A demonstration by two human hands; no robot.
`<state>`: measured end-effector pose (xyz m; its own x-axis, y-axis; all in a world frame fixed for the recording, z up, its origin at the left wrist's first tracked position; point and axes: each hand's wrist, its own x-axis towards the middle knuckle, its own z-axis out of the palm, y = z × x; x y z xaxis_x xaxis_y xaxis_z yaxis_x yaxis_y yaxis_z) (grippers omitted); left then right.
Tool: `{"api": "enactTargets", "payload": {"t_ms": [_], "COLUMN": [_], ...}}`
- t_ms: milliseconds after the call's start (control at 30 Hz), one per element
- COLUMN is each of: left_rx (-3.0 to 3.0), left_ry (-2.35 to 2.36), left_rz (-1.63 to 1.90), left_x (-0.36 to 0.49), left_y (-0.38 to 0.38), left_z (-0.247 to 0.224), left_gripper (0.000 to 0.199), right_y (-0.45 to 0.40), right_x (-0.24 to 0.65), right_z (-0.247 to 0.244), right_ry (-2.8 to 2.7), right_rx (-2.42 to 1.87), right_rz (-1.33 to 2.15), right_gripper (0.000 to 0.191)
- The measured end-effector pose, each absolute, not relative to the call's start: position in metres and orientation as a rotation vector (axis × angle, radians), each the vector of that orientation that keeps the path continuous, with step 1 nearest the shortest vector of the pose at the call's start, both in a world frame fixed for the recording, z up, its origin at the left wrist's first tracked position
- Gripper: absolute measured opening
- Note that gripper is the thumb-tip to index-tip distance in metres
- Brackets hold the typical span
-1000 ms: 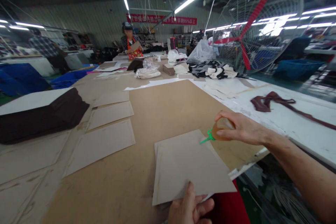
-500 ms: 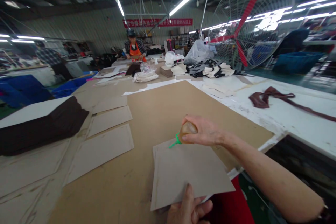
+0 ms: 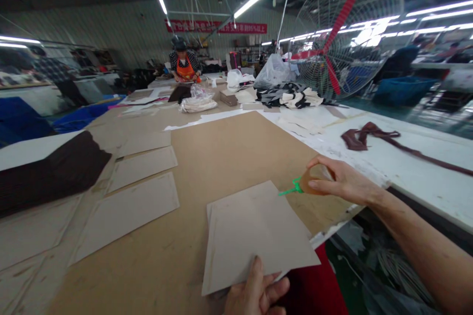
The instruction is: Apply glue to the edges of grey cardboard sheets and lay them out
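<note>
**Green nozzle (image 3: 291, 190) poised at the 1 o'clock corner of the grey card (image 3: 244, 241)**

Clock directions run from the middle of the view, unless the card is named.

At 9 o'clock lies a dark brown stack (image 3: 59, 170) with a white top. Next to it, from 8 to 9 o'clock, flat sheets (image 3: 127, 214) lie on the tan board (image 3: 218, 157), some with faint brownish lines along their margins.

At 6 o'clock is the grey card, tilted in plan, with part of another sheet showing beneath. A faint line runs down its 9 o'clock margin. The left hand (image 3: 254, 291) grasps its near edge at the card's own 6 o'clock, thumb on top, fingers curled below. That grip looks sound: firm thumb pressure, away from the margins, should stop the card twisting without bowing it.

At 4 o'clock the right hand (image 3: 343, 182) grips an amber squeeze bottle (image 3: 315, 173) on its side, thumb and fingers wrapped around the body. Whether the nozzle tip touches the card cannot be told. A low, steady tip, even squeezing and a wrist travelling parallel to the edge would probably give the neatest result; too hard a squeeze could blot.

At 3 o'clock a brown strip (image 3: 358, 139) lies on the white table, well apart.
</note>
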<state>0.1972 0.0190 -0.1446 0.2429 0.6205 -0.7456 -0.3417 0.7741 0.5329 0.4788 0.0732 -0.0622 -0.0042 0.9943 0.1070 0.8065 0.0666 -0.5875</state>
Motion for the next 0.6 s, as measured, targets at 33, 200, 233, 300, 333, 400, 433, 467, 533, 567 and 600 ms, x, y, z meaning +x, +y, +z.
{"api": "enactTargets", "payload": {"t_ms": [33,200,233,300,333,400,433,467,533,567,600], "left_rx": [0.284,0.286,0.287,0.291,0.294,0.303,0.305,0.305,0.298,0.292,0.286], "left_ry": [1.152,1.210,1.224,1.248,1.260,1.280,1.286,1.287,1.285,1.287,1.292], "left_rz": [0.674,0.678,0.673,0.660,0.656,0.653,0.654,0.655,0.658,0.660,0.664], "left_x": [0.198,0.200,0.200,0.201,0.201,0.201,0.202,0.202,0.203,0.204,0.204], "left_y": [0.019,0.019,0.020,0.020,0.020,0.020,0.020,0.020,0.019,0.019,0.019], "left_z": [-0.144,-0.139,-0.138,-0.134,-0.132,-0.129,-0.127,-0.126,-0.123,-0.122,-0.121], "left_gripper": [0.040,0.037,0.035,0.029,0.027,0.025,0.025,0.024,0.023,0.022,0.022], "right_y": [0.071,0.075,0.077,0.081,0.082,0.082,0.080,0.077,0.068,0.061,0.054], "right_x": [0.479,0.466,0.463,0.459,0.459,0.464,0.468,0.473,0.484,0.488,0.492], "right_z": [-0.063,-0.065,-0.065,-0.065,-0.065,-0.066,-0.067,-0.067,-0.067,-0.066,-0.064], "right_ry": [-1.847,-1.862,-1.882,-1.922,-1.937,-1.940,-1.927,-1.911,-1.883,-1.881,-1.890], "right_rx": [-1.787,-1.761,-1.742,-1.704,-1.698,-1.700,-1.712,-1.726,-1.739,-1.734,-1.719], "right_rz": [0.499,0.484,0.489,0.488,0.477,0.467,0.474,0.490,0.543,0.580,0.624], "right_gripper": [0.041,0.040,0.039,0.037,0.037,0.037,0.037,0.038,0.040,0.041,0.041]}}
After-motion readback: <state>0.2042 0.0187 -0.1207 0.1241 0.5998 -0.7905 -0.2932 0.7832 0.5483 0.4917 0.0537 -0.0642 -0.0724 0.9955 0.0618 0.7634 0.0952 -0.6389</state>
